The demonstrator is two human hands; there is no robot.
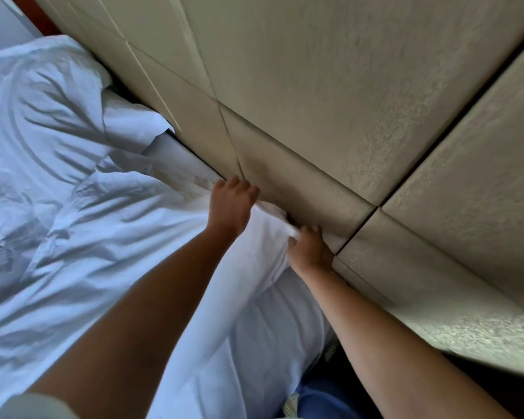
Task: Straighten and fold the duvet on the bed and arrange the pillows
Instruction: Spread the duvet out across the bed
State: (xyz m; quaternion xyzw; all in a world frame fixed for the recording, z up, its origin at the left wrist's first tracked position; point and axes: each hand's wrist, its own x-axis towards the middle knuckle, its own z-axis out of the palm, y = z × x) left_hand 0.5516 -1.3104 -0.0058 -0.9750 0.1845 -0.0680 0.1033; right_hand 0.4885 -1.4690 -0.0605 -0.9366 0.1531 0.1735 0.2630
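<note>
The rumpled white fabric duvet (82, 225) is spread unfolded across the bed, its top edge bunched at the padded beige headboard (330, 116). A white pillow (37, 95) is seen crumpled at the head corner. That edge is gripped by the left hand (232, 204) and pinched by the right hand (309, 249), both arms outstretched.

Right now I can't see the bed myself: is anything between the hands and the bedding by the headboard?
Nothing visible. The left hand rests on the white bedding at the padded headboard, and the right hand grips a bunched fold of it beside the headboard's lower edge.
</note>
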